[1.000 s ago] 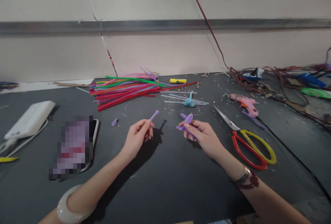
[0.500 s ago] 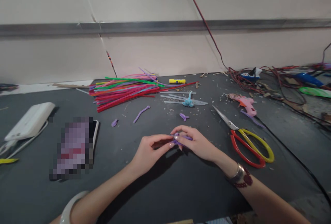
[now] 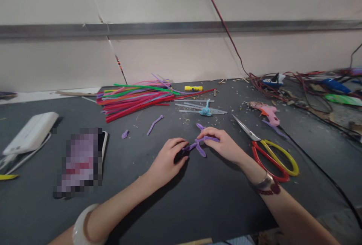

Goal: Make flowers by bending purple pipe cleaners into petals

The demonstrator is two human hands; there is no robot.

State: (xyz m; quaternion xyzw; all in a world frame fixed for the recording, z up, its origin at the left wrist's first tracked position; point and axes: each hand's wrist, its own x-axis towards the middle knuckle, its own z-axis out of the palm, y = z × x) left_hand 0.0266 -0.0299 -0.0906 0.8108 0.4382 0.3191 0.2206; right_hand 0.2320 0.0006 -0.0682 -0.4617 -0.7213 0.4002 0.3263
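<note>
A purple pipe-cleaner piece with several looped arms (image 3: 200,150) lies between my hands, low over the dark table. My right hand (image 3: 222,145) pinches it near its middle, with one arm running under the fingers. My left hand (image 3: 168,159) is curved at its left end, thumb and fingers apart, and the end of a purple arm reaches the fingertips. Just beyond my right fingers lies another small purple loop (image 3: 200,126). Farther left are a thin purple piece (image 3: 155,125) and a small purple curl (image 3: 125,134).
Scissors (image 3: 254,137) and a pink glue gun (image 3: 268,113) lie right. Behind are a light blue piece (image 3: 205,110) on clear sticks, a yellow glue stick (image 3: 193,88) and bundled coloured pipe cleaners (image 3: 135,101). A phone (image 3: 82,162) and white power bank (image 3: 31,132) lie left.
My hands have moved apart, the left one leftward with its fingers opened, the right one rightward. More of the purple piece between them now shows.
</note>
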